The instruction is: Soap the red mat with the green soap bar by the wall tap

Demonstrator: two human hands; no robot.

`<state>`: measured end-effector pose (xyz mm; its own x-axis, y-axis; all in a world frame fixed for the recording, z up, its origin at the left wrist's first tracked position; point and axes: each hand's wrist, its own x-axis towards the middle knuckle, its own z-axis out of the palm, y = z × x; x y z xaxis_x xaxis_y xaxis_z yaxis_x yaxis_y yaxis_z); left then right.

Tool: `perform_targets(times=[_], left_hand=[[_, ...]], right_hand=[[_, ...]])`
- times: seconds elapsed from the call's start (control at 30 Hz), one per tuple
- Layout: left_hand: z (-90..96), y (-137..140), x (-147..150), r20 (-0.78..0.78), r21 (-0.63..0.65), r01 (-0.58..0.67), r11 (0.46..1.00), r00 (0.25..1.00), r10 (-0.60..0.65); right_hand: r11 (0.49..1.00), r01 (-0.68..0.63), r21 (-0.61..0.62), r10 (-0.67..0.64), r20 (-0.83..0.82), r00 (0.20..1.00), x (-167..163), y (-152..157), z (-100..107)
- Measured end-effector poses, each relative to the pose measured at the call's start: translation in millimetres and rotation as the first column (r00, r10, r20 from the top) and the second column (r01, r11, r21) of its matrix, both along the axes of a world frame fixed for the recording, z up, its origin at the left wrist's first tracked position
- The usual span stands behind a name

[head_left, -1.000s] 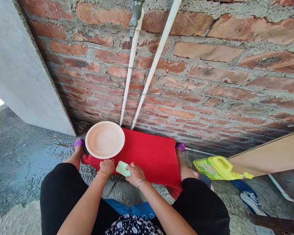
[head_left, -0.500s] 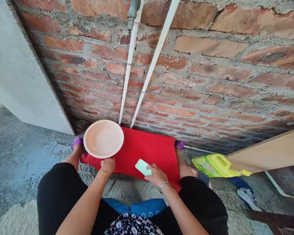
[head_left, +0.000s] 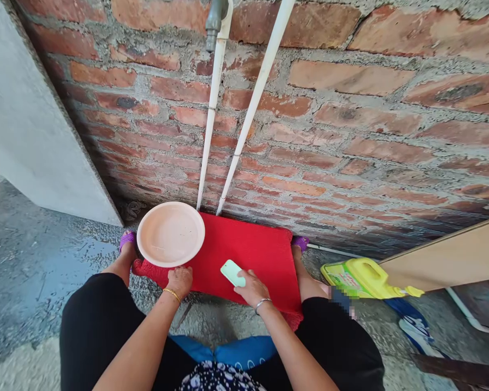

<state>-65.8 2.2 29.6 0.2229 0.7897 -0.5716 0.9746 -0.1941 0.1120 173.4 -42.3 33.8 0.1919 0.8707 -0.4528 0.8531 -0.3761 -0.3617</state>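
Observation:
A thick red cloth (head_left: pixel 248 239) lies spread in front of me, its front edge hanging down. My left hand (head_left: pixel 180 282) is closed on that front edge, just below a pale pink basin (head_left: pixel 171 233); the fingertips are hidden. The basin rests on the left part of the cloth, and a few dark specks show inside. Over the middle of the cloth, my right hand (head_left: pixel 252 289) grips a mint-green scrubbing brush (head_left: pixel 232 272) by its near end. It shows a flat, rounded back with a small hole; its underside is hidden.
A brick wall (head_left: pixel 285 136) rises behind the cloth, with two white pipes (head_left: pixel 212 108) and a grey tap (head_left: pixel 213 27). On the right lies a yellow detergent jug (head_left: pixel 362 277) near a wooden board (head_left: pixel 452 252). A grey panel (head_left: pixel 52 125) stands left, above wet concrete (head_left: pixel 81 255).
My right hand and the brush have shifted slightly left and up over the cloth. My left hand keeps its place at the front edge. The view has tilted a little.

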Motion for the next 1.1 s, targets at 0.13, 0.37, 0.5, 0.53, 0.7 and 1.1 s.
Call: perform_targets(times=[0.13, 0.37, 0.5, 0.53, 0.7, 1.1], left_hand=[[-2.7, -1, 6, 0.017, 0.033, 0.022, 0.999, 1.000, -0.023], [4.5, -7, 23, 0.009, 0.064, 0.046, 0.997, 0.999, -0.047], [8.8, -12, 38, 0.046, -0.022, 0.049, 0.999, 0.998, -0.048], [7.7, -13, 41, 0.044, -0.045, 0.047, 0.998, 0.998, -0.045], [-7.1, -15, 37, -0.065, 0.039, -0.012, 0.999, 0.998, 0.015], [1.0, 5, 14, -0.118, -0.103, -0.252, 0.962, 0.964, 0.239]], right_hand=[[0.889, 0.436, -0.144, -0.444, -0.506, 0.739, 39, -32, -7], [0.729, 0.492, -0.476, -0.547, -0.837, 0.001, 35, -44, -4], [0.742, 0.474, -0.475, -0.516, -0.855, -0.050, 32, -44, 1], [0.742, 0.474, -0.474, -0.519, -0.854, -0.041, 33, -44, 1], [0.725, 0.565, -0.394, -0.551, -0.824, 0.133, 33, -36, -13], [0.990, 0.058, 0.130, -0.043, -0.116, 0.992, -55, 43, -20]])
